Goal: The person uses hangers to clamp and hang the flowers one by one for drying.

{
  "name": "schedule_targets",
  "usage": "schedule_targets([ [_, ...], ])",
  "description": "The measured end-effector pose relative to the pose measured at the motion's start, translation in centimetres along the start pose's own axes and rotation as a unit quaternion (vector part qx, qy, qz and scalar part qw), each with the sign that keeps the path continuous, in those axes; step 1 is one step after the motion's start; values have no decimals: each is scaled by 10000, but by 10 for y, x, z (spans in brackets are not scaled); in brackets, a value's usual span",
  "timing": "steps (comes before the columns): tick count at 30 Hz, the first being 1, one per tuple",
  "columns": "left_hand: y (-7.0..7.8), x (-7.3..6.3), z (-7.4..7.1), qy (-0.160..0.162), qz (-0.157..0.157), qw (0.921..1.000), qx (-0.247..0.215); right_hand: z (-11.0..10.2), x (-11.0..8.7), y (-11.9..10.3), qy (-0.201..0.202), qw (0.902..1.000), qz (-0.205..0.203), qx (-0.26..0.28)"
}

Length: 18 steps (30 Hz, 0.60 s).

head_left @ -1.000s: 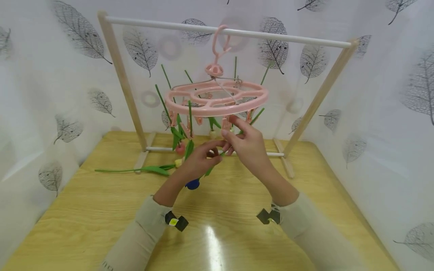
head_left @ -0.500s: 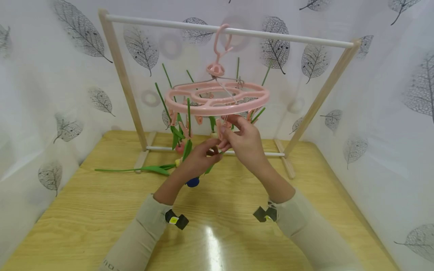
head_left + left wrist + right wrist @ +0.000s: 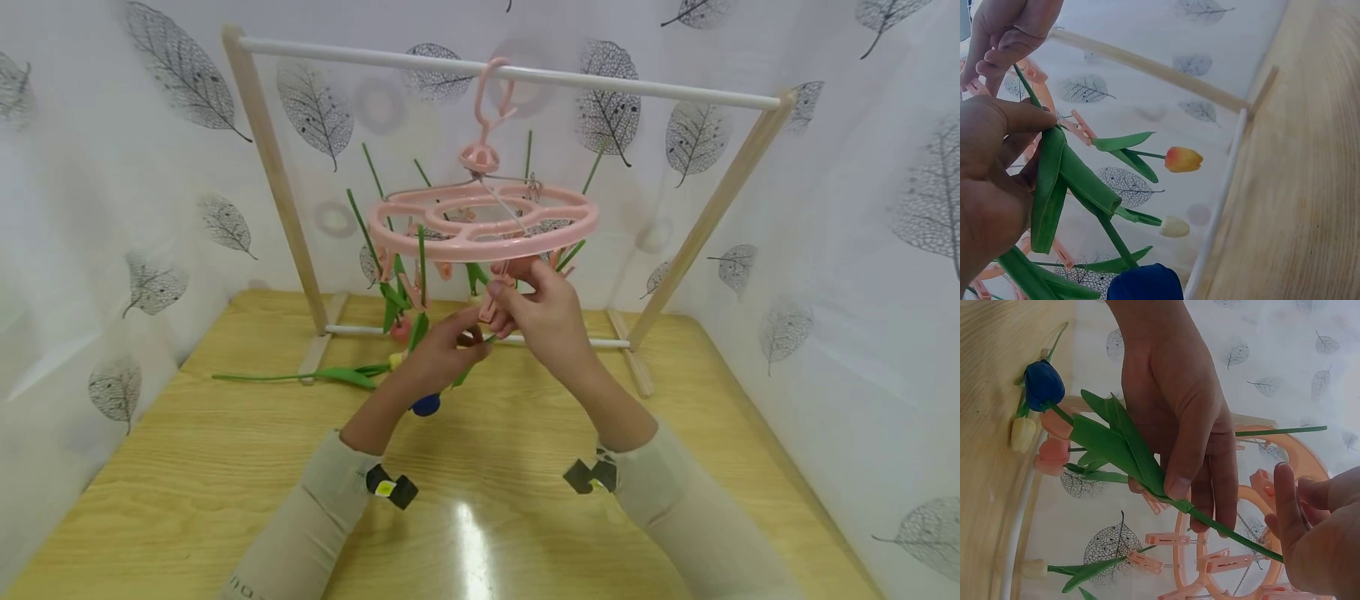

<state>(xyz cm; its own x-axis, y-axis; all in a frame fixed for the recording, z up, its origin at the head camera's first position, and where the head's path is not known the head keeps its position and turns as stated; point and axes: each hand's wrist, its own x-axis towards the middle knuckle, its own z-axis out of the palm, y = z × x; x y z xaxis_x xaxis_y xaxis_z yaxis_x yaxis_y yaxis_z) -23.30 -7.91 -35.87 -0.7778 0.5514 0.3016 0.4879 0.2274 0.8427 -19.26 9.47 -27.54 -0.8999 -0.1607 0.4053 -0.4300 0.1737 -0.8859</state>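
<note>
My left hand (image 3: 448, 348) pinches the green stem of an artificial blue tulip (image 3: 1145, 284) between thumb and fingers. The blue bloom points down toward the table, and leaves (image 3: 1110, 434) spread below the grip. My right hand (image 3: 551, 312) holds a pink clothespin (image 3: 489, 310) under the near rim of a round pink clip hanger (image 3: 480, 247). The free end of the tulip stem (image 3: 1254, 545) reaches up to the right fingers, which partly hide it.
A white rod (image 3: 360, 57) on a wooden stand carries the hanger. Several tulips hang from its clips bloom down, including an orange one (image 3: 1183, 159) and a white one (image 3: 1174, 227). Another tulip (image 3: 337, 376) lies on the table at left, its bloom yellow.
My right hand has shifted slightly left, and the clothespin in its fingers has tilted, its lower end now showing near the left fingertips. My left hand stays almost still with the blue tulip.
</note>
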Motion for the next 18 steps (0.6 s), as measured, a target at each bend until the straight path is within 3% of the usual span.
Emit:
schedule_targets([
  [8,2,-1,2,47,-7,10000,31,-5,-9,2,369,9986,-10,-371],
  [18,2,-1,6,148,459,9988,-19,-8,-24,3,609,9957,11,-704],
])
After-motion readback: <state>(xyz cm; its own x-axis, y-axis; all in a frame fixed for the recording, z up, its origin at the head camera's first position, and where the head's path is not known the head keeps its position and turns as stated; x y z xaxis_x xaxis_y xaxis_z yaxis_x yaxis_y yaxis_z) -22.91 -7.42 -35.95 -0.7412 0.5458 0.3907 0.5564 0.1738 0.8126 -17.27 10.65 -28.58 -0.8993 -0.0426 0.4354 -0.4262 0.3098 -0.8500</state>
